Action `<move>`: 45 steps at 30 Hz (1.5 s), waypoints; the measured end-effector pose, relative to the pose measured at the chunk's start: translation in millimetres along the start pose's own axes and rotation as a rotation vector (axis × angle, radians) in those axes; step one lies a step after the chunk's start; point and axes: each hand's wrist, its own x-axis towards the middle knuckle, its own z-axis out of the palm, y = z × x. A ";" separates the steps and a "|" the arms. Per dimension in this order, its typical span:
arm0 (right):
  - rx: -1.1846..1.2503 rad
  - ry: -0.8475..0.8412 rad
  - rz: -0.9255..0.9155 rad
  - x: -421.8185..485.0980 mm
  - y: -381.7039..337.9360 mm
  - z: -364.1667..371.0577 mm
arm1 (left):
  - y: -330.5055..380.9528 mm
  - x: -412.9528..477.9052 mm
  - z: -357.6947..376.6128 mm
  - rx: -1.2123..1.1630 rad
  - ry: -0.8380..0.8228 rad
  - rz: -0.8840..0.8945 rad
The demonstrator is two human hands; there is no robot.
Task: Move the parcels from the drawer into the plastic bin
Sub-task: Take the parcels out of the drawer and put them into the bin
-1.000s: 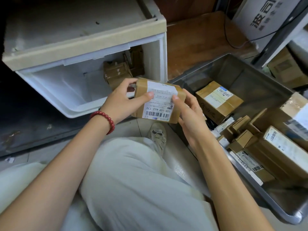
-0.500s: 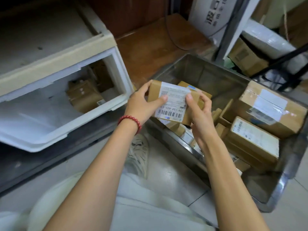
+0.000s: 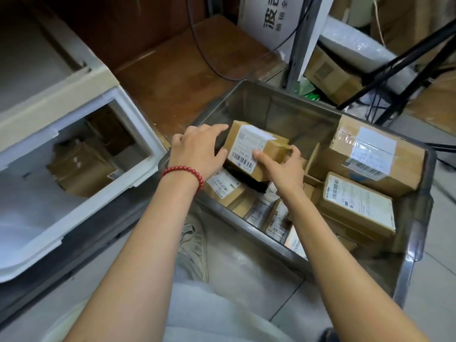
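Note:
A brown cardboard parcel [image 3: 256,146] with a white barcode label sits low inside the grey plastic bin [image 3: 283,107], over other boxes. My left hand [image 3: 197,149], with a red bead bracelet at the wrist, grips its left end with fingers spread. My right hand [image 3: 283,166] grips its near right corner. The bin also holds a large taped box [image 3: 375,154], a labelled box [image 3: 357,203] and several small ones [image 3: 222,186]. To the left, the white drawer [image 3: 145,144] stands pulled out, with brown parcels [image 3: 81,166] at its back.
A wooden board [image 3: 185,70] lies behind the bin, with a black cable [image 3: 197,45] across it. A metal shelf leg [image 3: 296,45], a cardboard box [image 3: 330,75] and black tripod legs [image 3: 399,60] stand at the back right. My shoe [image 3: 195,248] rests between drawer and bin.
Both hands carried the parcel from in front of the drawer to the right and down into the bin. The view swung right with them.

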 end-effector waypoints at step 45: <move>-0.025 -0.041 -0.103 16.1 27.4 47.1 | -55.3 -43.2 -5.9 -0.067 0.070 -0.202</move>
